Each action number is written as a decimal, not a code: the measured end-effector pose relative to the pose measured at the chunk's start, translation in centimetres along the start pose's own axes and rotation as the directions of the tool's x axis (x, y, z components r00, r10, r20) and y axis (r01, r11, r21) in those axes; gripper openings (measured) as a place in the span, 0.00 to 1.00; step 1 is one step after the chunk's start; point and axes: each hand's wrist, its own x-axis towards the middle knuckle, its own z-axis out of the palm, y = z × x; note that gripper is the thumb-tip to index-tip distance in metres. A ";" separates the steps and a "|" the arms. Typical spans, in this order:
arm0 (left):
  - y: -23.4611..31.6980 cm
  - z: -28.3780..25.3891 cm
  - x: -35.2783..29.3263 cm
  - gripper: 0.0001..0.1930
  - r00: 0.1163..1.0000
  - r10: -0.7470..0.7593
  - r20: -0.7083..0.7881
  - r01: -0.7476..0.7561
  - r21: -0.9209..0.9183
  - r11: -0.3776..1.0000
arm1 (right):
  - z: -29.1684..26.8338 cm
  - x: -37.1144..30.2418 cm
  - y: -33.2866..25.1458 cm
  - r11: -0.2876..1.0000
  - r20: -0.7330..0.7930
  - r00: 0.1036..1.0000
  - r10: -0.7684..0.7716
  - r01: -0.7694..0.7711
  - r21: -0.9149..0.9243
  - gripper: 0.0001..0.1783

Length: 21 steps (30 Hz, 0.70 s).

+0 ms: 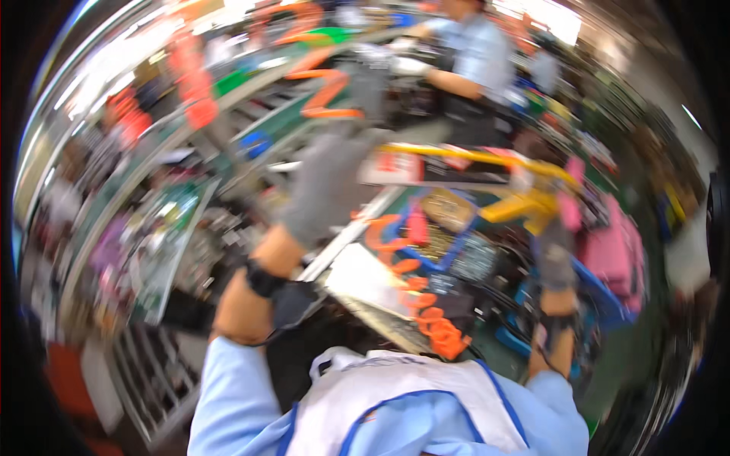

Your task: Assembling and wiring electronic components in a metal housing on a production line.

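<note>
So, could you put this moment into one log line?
left gloved hand: outstretched, grip blurred | right gloved hand: near yellow object, grip unclear | nearby: blue bin, orange coiled hose

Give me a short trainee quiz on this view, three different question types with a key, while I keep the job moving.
1. Multiple choice: what colour is the glove on the left hand? A) red B) gray C) green
2. True or false: in the picture, the blue bin lies to the right of the left hand.
3. Short answer: which hand is nearer the wide end of the yellow part?

Key:
1. B
2. True
3. The right hand; blur hides its exact grip.
</note>
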 end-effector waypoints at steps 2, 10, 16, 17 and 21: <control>-0.2 -3.4 -2.3 0.22 1.000 0.001 -0.027 0.000 0.027 1.000 | -2.4 0.1 -4.9 0.558 0.121 0.985 0.124 -0.170 0.812 0.32; -8.4 -11.9 -12.0 0.20 0.979 -0.188 0.084 0.174 0.150 0.973 | 5.8 -1.5 -25.9 -0.104 0.311 0.942 -0.129 -0.325 0.940 0.22; -16.2 -7.4 -18.8 0.30 0.553 -0.632 -0.543 0.569 -0.307 0.763 | 9.6 -1.5 -41.7 0.002 0.122 0.992 0.013 -0.122 0.992 0.16; -17.0 -6.9 -18.9 0.29 0.343 -0.786 -0.514 0.465 -0.634 0.618 | 10.3 -1.2 -42.8 -0.019 0.142 0.989 0.039 -0.141 0.990 0.16; -19.8 -6.7 -19.4 0.28 0.597 -0.707 0.378 -0.330 -0.688 -0.646 | 13.1 -0.6 -47.0 0.001 0.267 0.950 0.164 -0.271 0.963 0.17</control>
